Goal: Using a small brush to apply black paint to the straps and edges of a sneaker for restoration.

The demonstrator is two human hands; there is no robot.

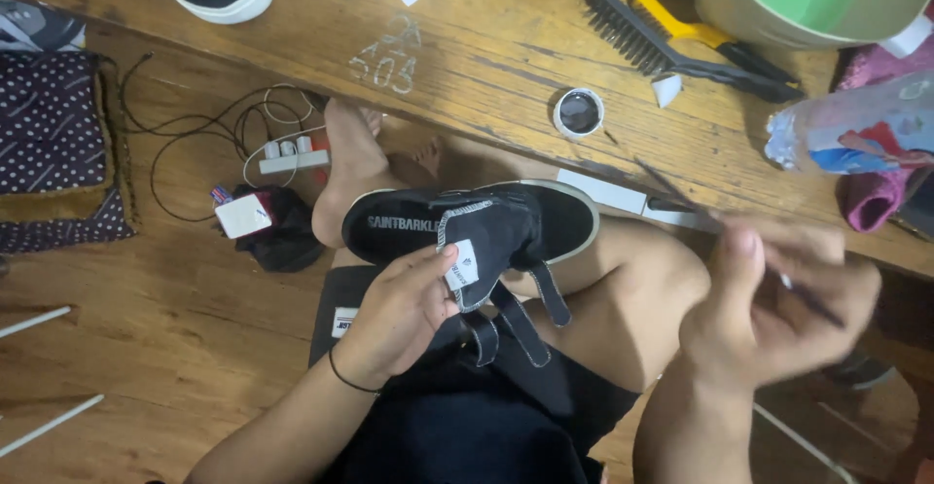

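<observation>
Black shoe (pixel 477 226) with a pale sole rim, seen from the head camera, lies over the seated person's lap, just below the edge of a low wooden table (pixel 467 46); the left hand (pixel 404 309) is closed around its folded-out tongue, thumb pressing the white label, straps hanging loose beneath; the right hand (pixel 778 299) — blurred — is curled shut on a thin dark tool (pixel 720 231) whose tip points up toward the table edge, its kind too smeared to tell. A small open tin (pixel 579 112) of dark stuff sits near that edge, a brush (pixel 671 41) beyond it; a careless sweep of the tool could likely knock the tin off — or the shoe, pinched only by its tongue, might slip from the knee; the bare foot (pixel 350 168) beneath would catch either.
</observation>
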